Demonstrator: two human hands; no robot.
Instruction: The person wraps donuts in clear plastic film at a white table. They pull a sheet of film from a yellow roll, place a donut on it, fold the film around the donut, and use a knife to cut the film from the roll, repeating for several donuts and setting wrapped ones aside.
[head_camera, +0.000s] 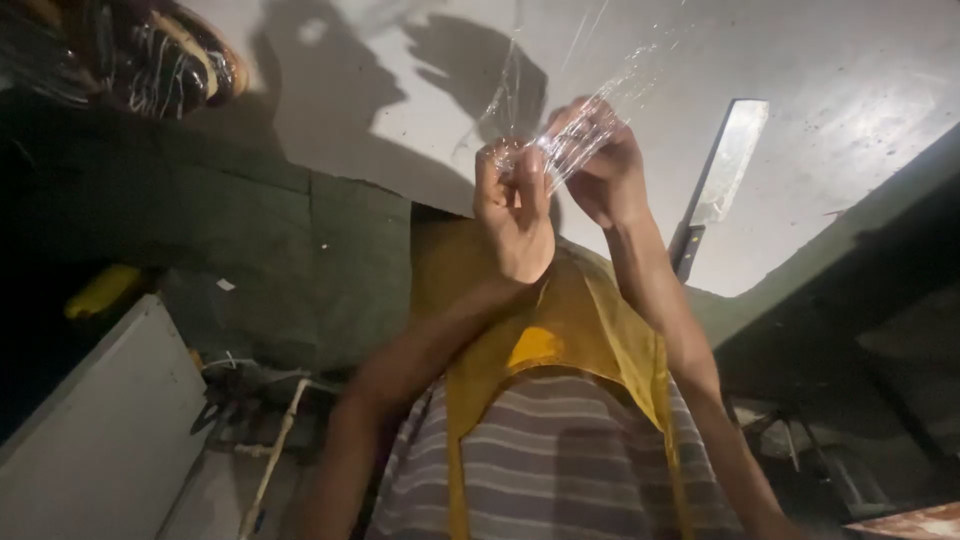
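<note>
Left hand (515, 215): raised over the worktop (850, 90), fingers curled and pinched on a bunched end of clear film (570, 140).
Right hand (600, 165): just beside the left, almost touching it, fingers closed on the same film a little further along.
Film: a thin, crinkled, see-through sheet held in the air between both hands; its loose part fans up and away above them.
Worktop: pale, speckled, lit from one side; the hands' shadows fall on it.
Cleaver (725, 175): lies flat on the worktop to the right of the hands, well apart from the film, dark handle toward the person.
Apron (600, 330): yellow, worn over a striped shirt (560, 460), directly below the hands.
Dark bundle (150, 55): glossy, streaked, at the top left corner; its kind cannot be told.
Handling advice: film this thin likely clings and tears, so a light pinch near the edge and a slow, even pull apart, with the hands close together, should serve best.
</note>
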